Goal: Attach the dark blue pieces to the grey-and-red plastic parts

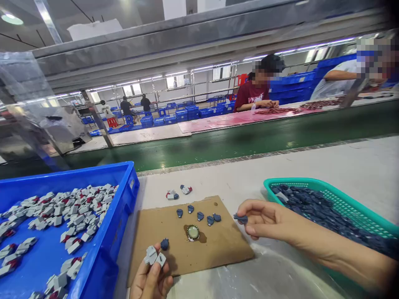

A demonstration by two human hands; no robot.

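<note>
My left hand (pixel 151 278) is closed on light grey plastic pieces (pixel 151 254) at the near left corner of the cardboard sheet (pixel 162 222). A dark blue plastic piece (pixel 165 243) shows right beside its fingertips; whether it is joined to the grey ones I cannot tell. Between thumb and fingers, my right hand (pixel 264 220) pinches another dark blue piece (pixel 240 218) above the cardboard's right edge. A bottle cap (pixel 193 232) rests on the sheet with wet stains around it. Several small dark blue pieces (pixel 200 216) lie behind the cap.
Left stands a blue bin (pixel 124 199) of grey and dark red pieces. At right, a green basket (pixel 289 181) holds dark blue pieces. Two grey assemblies (pixel 172 194) lie behind the cardboard. Beyond run a green conveyor belt (pixel 202 147) and a metal beam (pixel 187 50); co-workers sit across.
</note>
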